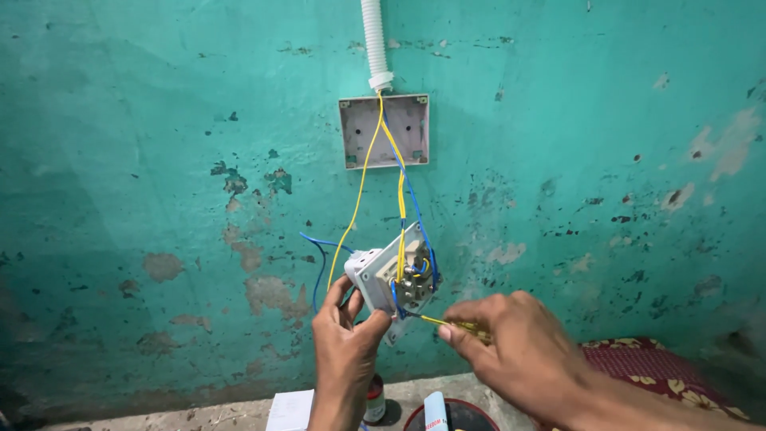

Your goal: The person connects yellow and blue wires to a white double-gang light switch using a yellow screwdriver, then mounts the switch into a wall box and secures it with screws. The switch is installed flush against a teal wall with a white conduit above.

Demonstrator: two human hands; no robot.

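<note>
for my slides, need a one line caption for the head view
Left hand holds a white switch plate while right hand works a screwdriver at its wired back.

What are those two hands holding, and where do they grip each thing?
The left hand holds the white switch plate by its lower left edge. The right hand pinches a yellow-handled screwdriver by its handle, tip at the plate's back.

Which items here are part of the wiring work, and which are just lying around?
In use:
left hand holding the switch plate
right hand with a screwdriver
yellow and blue wires
wall box
conduit

Lying about:
small bottle
white box
round dark container
red patterned cloth
</note>
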